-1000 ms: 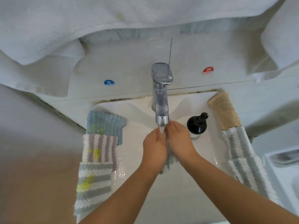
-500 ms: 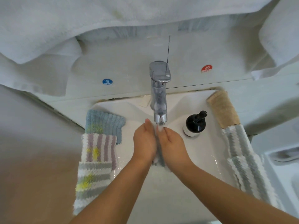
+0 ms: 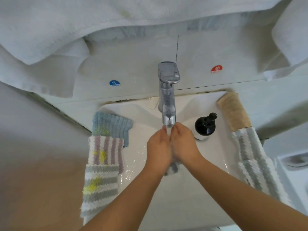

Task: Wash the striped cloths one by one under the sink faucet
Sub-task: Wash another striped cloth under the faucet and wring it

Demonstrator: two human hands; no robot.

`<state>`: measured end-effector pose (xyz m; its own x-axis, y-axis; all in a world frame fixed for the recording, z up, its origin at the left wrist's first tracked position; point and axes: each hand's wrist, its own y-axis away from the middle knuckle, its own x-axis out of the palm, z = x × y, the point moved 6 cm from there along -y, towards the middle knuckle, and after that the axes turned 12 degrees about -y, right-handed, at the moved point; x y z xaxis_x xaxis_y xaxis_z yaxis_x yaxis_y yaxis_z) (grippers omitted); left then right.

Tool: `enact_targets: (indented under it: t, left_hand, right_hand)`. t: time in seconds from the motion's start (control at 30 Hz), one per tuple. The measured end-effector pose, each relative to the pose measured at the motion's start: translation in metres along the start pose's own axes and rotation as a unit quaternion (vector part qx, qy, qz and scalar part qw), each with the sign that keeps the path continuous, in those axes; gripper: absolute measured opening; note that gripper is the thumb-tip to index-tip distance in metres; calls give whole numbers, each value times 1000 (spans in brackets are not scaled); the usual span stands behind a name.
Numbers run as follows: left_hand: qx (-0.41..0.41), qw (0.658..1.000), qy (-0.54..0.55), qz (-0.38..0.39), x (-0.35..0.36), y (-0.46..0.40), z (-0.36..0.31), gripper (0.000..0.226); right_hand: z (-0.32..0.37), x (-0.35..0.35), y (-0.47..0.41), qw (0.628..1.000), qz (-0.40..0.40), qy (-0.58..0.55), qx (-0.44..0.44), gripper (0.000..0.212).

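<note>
Faucet: chrome faucet [image 3: 167, 100] at the back of the white sink [image 3: 183, 205]; water [image 3: 168, 130] runs from the spout onto the hands.
Cloth in hand: grey-and-white striped cloth [image 3: 172, 168] pressed between the two palms over the basin, directly below the spout; only its lower end shows, hanging out under the wrists.
Left hand: left hand [image 3: 159, 151] curled round the cloth, fingertips up beside the spout.
Right hand: right hand [image 3: 184, 145] likewise closed on the cloth, palm facing the left hand, the two touching.
Left rim: three cloths overlapping in a row — blue cloth [image 3: 110, 125] at the back, purple-striped cloth [image 3: 105, 150] next, grey-striped cloth [image 3: 100, 185] nearest; all three show yellow stains.
Right rim: beige cloth [image 3: 234, 112] at the back, then two grey-and-white striped cloths [image 3: 256, 164] — no stains visible.
Soap: black pump bottle [image 3: 205, 125] on the sink just right of the hands.
Wall: blue COLD sticker [image 3: 114, 83], red HOT sticker [image 3: 216, 69].
Above: white towels [image 3: 100, 22] hanging.
</note>
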<state>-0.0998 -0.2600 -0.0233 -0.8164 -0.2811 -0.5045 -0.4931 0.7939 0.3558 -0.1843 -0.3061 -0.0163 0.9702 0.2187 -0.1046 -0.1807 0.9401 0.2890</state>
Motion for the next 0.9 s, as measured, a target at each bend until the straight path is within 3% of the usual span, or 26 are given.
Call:
enact_targets:
  t: [0.1, 0.27, 0.4, 0.53, 0.6, 0.7, 0.77, 0.9]
  left_hand:
    - [-13, 998, 57, -32, -13, -13, 3, 52]
    - [-19, 1000, 20, 15, 6, 4, 3, 44]
    - [-46, 996, 61, -55, -11, -11, 10, 48]
    - [-36, 998, 42, -18, 6, -1, 8, 50]
    - [-36, 998, 45, -25, 7, 0, 7, 51]
    - [-35, 997, 62, -42, -9, -13, 10, 50]
    - [-45, 996, 77, 31, -10, -19, 13, 48]
    - [-58, 977, 77, 192, -8, -15, 11, 38]
  right_hand:
    - [-4, 11, 25, 998, 50, -15, 19, 36]
    - [-5, -1, -7, 998, 10, 66, 20, 34]
    - [-14, 7, 21, 998, 46, 23, 47, 35]
    - [-8, 0, 5, 997, 22, 74, 26, 38]
    - [-5, -2, 5, 998, 24, 42, 32, 38]
    - [-7, 6, 32, 991, 107, -53, 62, 39]
    - [-8, 3, 40, 989, 113, -62, 70, 38]
    - [-19, -19, 24, 997, 35, -39, 49, 32]
